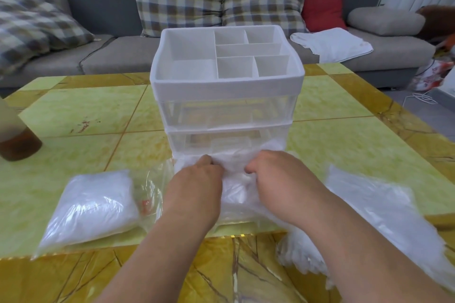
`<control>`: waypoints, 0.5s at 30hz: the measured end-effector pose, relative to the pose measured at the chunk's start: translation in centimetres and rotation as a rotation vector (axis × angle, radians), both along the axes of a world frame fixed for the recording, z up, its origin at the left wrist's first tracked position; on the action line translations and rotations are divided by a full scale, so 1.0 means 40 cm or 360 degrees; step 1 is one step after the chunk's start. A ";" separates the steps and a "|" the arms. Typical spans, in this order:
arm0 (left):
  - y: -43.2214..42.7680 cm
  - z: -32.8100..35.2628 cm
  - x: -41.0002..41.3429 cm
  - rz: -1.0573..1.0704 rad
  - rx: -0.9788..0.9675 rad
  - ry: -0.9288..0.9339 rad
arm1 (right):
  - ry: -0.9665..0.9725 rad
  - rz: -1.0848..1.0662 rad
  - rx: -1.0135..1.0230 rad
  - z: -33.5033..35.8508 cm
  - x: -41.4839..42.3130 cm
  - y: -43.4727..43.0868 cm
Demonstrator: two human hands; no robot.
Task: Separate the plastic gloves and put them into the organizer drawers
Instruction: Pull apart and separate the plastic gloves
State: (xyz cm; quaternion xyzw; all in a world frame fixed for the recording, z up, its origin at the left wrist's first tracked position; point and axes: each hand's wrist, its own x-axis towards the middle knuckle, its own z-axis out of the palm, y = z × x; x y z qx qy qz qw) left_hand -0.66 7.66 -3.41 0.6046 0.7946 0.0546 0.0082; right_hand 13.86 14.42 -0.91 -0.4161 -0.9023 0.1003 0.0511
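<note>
The step in hand looks like stowing. At lower centre of the frame, the left hand and the right hand sit side by side over a wad of plastic gloves. The wad lies in what appears to be the pulled-out bottom drawer of the white organizer. Each grip is narrow, fingers curled down into the film and holding it (the fingertips are buried, so their depth is hidden). The gloves look thin, cloudy-white and crumpled, and will probably puff back up. The next move, I judge, calls for pressing the wad below the drawer's rim, letting go without dragging film out, then sliding the drawer shut. More wait on the table: a bagged pack at lower left and a second pack at lower right.
</note>
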 end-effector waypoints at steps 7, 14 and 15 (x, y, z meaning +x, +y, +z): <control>-0.005 0.006 -0.001 -0.0051 -0.0070 0.0059 | -0.0110 0.0017 -0.0095 -0.030 -0.011 -0.007; -0.007 0.006 -0.006 -0.0033 -0.0145 -0.0010 | -0.0053 0.0081 -0.0222 -0.029 -0.030 0.006; -0.009 0.011 -0.004 0.0008 -0.0128 -0.0008 | -0.0051 0.0081 -0.0219 -0.031 -0.031 0.007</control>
